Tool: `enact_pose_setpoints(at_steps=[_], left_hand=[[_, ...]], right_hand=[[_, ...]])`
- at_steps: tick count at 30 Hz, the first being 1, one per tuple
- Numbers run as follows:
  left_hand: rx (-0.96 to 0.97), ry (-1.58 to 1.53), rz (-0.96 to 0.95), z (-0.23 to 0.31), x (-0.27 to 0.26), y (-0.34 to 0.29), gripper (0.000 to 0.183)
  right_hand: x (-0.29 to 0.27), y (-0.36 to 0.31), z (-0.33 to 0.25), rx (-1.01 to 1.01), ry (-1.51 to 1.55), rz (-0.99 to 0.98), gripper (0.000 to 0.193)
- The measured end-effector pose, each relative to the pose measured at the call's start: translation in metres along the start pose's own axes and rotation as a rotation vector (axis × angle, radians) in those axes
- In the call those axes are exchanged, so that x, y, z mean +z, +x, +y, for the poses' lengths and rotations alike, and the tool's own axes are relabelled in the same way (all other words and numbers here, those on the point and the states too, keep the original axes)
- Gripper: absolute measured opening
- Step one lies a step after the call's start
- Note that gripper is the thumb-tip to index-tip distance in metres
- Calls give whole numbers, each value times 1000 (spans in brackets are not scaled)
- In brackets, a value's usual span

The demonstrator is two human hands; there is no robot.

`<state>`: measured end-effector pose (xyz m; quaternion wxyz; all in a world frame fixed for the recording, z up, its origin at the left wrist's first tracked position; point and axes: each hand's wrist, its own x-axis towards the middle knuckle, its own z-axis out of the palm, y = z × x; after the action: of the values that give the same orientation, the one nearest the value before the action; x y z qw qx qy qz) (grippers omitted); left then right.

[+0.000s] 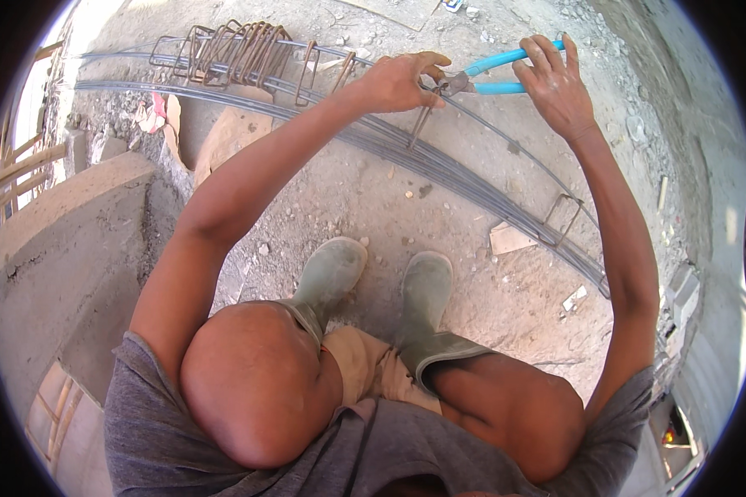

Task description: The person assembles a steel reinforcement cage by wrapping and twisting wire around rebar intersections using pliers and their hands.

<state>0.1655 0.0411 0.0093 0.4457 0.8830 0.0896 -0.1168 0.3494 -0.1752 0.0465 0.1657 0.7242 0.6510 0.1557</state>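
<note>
My right hand [555, 89] grips the blue-handled pliers [496, 62], its fingers around the spread handles. Their dark metal jaws point left, into the gap between my left thumb and fingers. My left hand [399, 83] is closed in a pinch at the jaws, over a long steel bar; what it pinches is too small to make out. Just below it hangs a bent steel stirrup [420, 128]. Left of that hand, several rusty stirrups [244, 54] are bunched around the bars.
Long steel rebars [464, 178] run from far left to the right in front of my boots [427, 290]. Another stirrup [564, 222] sits at their right end. A concrete block [66, 224] stands at left. Torn cardboard [232, 137] and rubble lie on the ground.
</note>
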Motion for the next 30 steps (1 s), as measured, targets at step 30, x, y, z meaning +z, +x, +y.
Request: enact_pose_setpoints(at_steps=[30], left_hand=[[278, 362, 298, 79, 75, 47, 73]], right_hand=[[-33, 44, 15, 373, 1031, -1155, 15]])
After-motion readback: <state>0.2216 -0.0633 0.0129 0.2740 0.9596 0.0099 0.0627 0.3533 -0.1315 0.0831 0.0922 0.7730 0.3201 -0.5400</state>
